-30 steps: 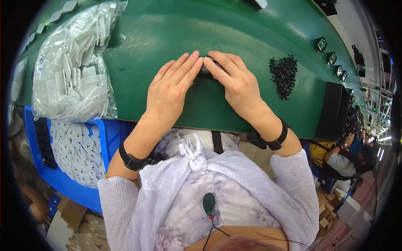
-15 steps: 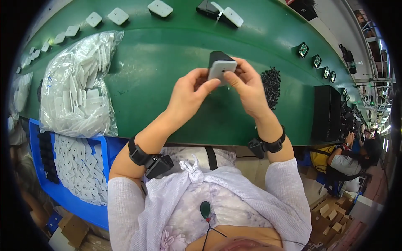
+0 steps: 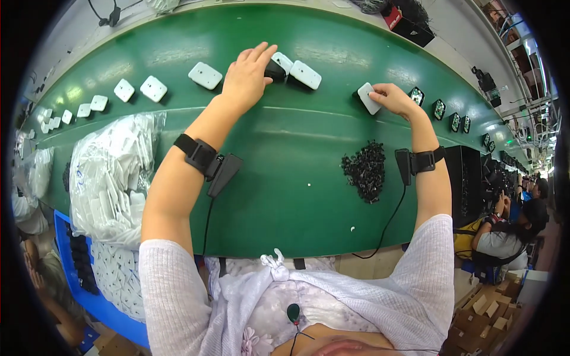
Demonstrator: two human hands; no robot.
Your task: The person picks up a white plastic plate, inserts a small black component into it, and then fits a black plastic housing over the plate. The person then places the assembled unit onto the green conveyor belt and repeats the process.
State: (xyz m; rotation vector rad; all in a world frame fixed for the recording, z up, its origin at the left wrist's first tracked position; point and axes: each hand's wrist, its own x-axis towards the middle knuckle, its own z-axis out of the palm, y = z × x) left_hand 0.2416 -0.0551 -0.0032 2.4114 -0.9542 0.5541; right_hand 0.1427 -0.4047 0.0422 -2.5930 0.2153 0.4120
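Observation:
My right hand (image 3: 394, 99) pinches a black housing with a white rounded cover (image 3: 369, 98), thumb on the white face, toward the far right of the green bench. Farther left, my left hand (image 3: 244, 76) reaches over the bench with its fingers stretched out. Beside its thumb is a black housing (image 3: 274, 72), partly hidden by the hand; I cannot tell whether they touch. Close by, a white cover (image 3: 282, 60) stands tilted next to another white-topped housing (image 3: 306, 75).
White covers (image 3: 154, 88) line the far left of the green bench (image 3: 285, 142). A clear bag of white plates (image 3: 113, 178) lies over the near left, above a blue bin (image 3: 116, 308). Small black parts (image 3: 366, 172) form a pile. Housings with green circuit boards (image 3: 439, 109) stand at right.
Both hands were together at the bench's middle on one white-covered black housing. They have parted: the right carried the housing away to the far right, the left reached to the far left.

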